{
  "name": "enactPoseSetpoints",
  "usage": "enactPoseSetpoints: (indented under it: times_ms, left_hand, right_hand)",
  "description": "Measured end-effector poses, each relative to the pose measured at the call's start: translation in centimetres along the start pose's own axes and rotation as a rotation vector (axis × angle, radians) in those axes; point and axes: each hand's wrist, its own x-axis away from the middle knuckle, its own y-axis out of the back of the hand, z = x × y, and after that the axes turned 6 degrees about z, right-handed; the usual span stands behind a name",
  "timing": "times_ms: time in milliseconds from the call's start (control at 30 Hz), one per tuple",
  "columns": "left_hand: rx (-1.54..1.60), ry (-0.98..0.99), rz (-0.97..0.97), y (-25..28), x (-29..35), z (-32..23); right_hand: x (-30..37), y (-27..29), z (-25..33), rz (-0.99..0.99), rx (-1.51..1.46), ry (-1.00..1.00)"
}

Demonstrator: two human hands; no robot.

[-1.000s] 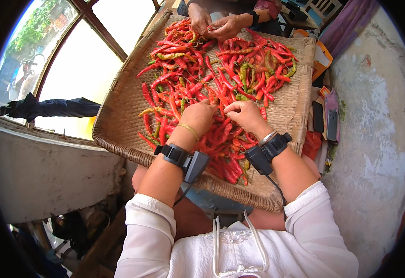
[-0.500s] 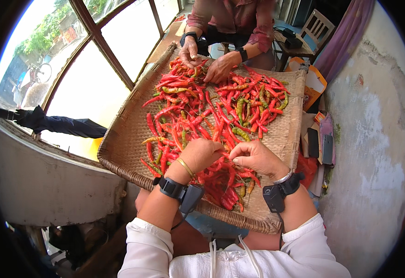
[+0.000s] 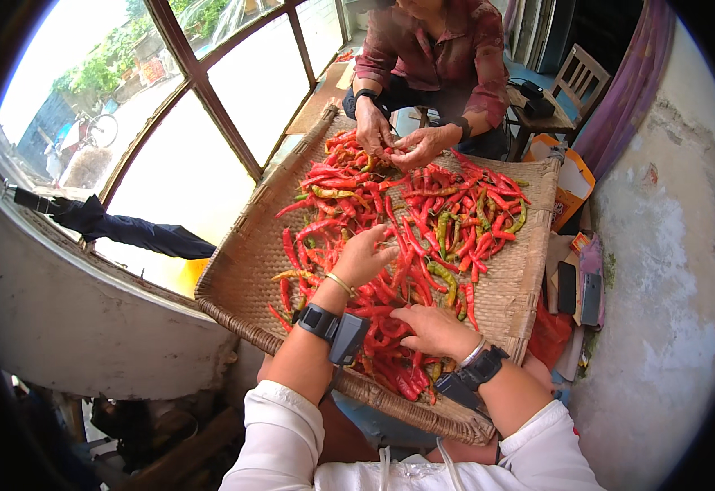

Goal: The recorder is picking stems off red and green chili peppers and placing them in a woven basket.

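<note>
Beside a wall [image 3: 660,270], a woven tray [image 3: 509,307] carries heaped chillies [image 3: 410,237]; a folded umbrella [image 3: 148,233] lies left, a co-worker's hands [image 3: 423,148] obscure some far chillies. Left hand [image 3: 364,257] and right hand [image 3: 439,332], fingers loosely parted over the heap, sit farther apart than before.

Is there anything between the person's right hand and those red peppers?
Nothing visible is in the way: the right hand is directly over the red peppers on the woven tray. The left hand is farther up, to its left.

Woven tray [image 3: 245,266], red peppers [image 3: 341,204] heaped, some green ones [image 3: 442,229]. Left hand [image 3: 364,255] over mid-heap; right hand [image 3: 437,331] lower, nearer front rim. Co-worker's hands [image 3: 424,147] at far end.
</note>
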Motion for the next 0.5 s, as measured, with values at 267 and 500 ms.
enactPoseSetpoints:
  times_ms: [267,500]
  left_hand:
    - [-0.483,0.035,0.684,-2.6,2.4,-4.0]
    - [-0.460,-0.040,0.780,-2.1,2.7,-3.3]
  right_hand:
    - [-0.8,-1.5,-1.1,0.230,0.121,-0.122]
    - [-1.1,-1.1,-1.0,0.063,-0.016,-0.025]
